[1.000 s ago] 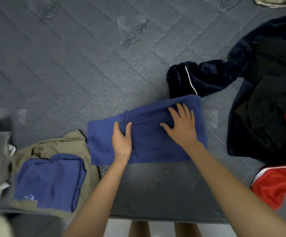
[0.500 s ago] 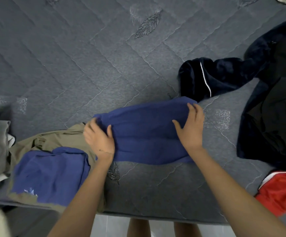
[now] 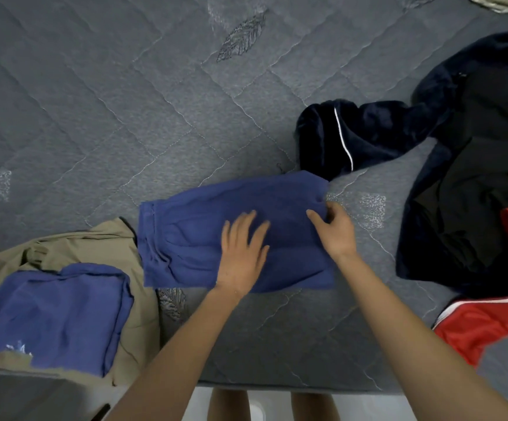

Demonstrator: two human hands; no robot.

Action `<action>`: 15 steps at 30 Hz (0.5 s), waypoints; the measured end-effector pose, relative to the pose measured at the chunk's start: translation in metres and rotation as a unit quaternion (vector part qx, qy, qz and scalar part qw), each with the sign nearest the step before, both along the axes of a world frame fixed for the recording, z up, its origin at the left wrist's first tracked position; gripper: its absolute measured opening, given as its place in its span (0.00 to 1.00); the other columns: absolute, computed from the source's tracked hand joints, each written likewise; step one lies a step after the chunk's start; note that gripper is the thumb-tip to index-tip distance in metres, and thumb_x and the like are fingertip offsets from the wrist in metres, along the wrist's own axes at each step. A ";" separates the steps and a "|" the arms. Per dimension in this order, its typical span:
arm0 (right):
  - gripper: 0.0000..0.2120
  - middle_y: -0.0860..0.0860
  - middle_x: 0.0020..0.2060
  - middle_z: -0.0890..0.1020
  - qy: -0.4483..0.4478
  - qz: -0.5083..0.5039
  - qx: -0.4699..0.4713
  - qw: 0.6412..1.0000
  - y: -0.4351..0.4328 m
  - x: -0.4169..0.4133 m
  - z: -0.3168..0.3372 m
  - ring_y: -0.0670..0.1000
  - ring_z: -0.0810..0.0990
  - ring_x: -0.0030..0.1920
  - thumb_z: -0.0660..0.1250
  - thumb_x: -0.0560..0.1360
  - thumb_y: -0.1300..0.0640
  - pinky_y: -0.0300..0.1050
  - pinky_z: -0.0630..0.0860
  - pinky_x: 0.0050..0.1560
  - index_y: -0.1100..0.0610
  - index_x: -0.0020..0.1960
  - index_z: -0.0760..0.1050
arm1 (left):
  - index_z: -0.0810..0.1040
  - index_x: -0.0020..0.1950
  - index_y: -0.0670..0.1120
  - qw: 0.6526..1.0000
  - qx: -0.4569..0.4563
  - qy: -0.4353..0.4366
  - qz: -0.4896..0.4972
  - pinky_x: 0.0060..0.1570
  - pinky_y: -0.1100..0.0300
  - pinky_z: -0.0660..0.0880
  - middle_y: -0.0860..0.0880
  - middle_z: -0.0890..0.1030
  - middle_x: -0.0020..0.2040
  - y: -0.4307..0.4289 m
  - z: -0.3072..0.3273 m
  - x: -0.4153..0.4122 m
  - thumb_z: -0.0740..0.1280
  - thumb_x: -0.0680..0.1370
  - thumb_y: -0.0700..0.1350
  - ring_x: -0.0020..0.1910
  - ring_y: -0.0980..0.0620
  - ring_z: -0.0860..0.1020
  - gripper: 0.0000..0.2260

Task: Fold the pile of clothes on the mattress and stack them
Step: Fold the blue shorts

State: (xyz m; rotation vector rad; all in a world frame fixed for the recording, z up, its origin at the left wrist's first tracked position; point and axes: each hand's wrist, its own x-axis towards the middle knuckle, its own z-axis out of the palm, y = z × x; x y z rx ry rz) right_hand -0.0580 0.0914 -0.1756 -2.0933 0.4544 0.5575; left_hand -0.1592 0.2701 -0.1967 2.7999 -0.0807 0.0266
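A blue garment (image 3: 204, 226) lies folded into a wide band on the grey quilted mattress (image 3: 125, 123), near its front edge. My left hand (image 3: 242, 253) lies flat on the middle of it, fingers straight and spread. My right hand (image 3: 336, 229) is at the garment's right end, with thumb and fingers pinching the cloth there. To the left a folded blue piece (image 3: 55, 314) rests on top of a folded khaki garment (image 3: 79, 247).
A dark navy jacket with white piping (image 3: 368, 138) sprawls at the right, black cloth (image 3: 483, 165) over it and a red garment (image 3: 483, 326) at the front right. More clothes show at the left edge. The mattress front edge runs just below my forearms.
My left hand moved from the garment's left end to its middle and now lies flat. My right hand shifted to the right end and pinches it. The garment lies spread wider to the left.
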 end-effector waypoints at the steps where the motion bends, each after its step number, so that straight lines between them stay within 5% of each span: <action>1: 0.11 0.52 0.45 0.79 0.011 -0.010 0.022 1.000 0.001 0.006 0.002 0.49 0.76 0.46 0.69 0.75 0.55 0.43 0.70 0.48 0.60 0.54 0.76 | 0.69 0.67 0.46 0.998 -0.040 -0.027 -0.048 0.63 0.39 0.67 0.41 0.69 0.67 -0.016 0.002 -0.003 0.59 0.78 0.47 0.65 0.42 0.67 0.17; 4: 0.05 0.53 0.41 0.80 0.026 -0.018 0.070 0.997 -0.001 0.022 0.004 0.48 0.75 0.44 0.67 0.76 0.57 0.47 0.74 0.48 0.59 0.47 0.77 | 0.71 0.64 0.48 0.976 -0.034 -0.055 -0.209 0.57 0.48 0.69 0.46 0.69 0.60 -0.065 0.003 -0.009 0.64 0.76 0.51 0.57 0.45 0.70 0.17; 8: 0.07 0.48 0.40 0.79 0.045 0.026 0.098 0.994 -0.003 0.040 0.011 0.43 0.76 0.40 0.67 0.78 0.54 0.33 0.72 0.40 0.59 0.48 0.76 | 0.78 0.57 0.49 0.959 0.056 0.019 -0.277 0.56 0.53 0.68 0.48 0.77 0.55 -0.110 -0.007 -0.001 0.74 0.67 0.56 0.54 0.47 0.70 0.22; 11: 0.09 0.45 0.35 0.78 0.055 0.036 0.101 0.993 -0.005 0.051 0.008 0.40 0.74 0.35 0.67 0.77 0.53 0.28 0.67 0.30 0.55 0.39 0.74 | 0.81 0.43 0.47 0.964 0.058 0.046 -0.254 0.47 0.56 0.73 0.49 0.78 0.45 -0.118 -0.012 0.009 0.79 0.63 0.45 0.45 0.48 0.73 0.12; 15: 0.08 0.45 0.35 0.79 0.023 -0.016 0.143 0.989 -0.005 0.056 0.011 0.41 0.75 0.35 0.68 0.76 0.60 0.30 0.72 0.34 0.53 0.39 0.75 | 0.78 0.39 0.45 0.963 0.031 -0.006 -0.266 0.48 0.55 0.71 0.48 0.77 0.42 -0.110 -0.011 0.007 0.72 0.65 0.35 0.45 0.47 0.72 0.08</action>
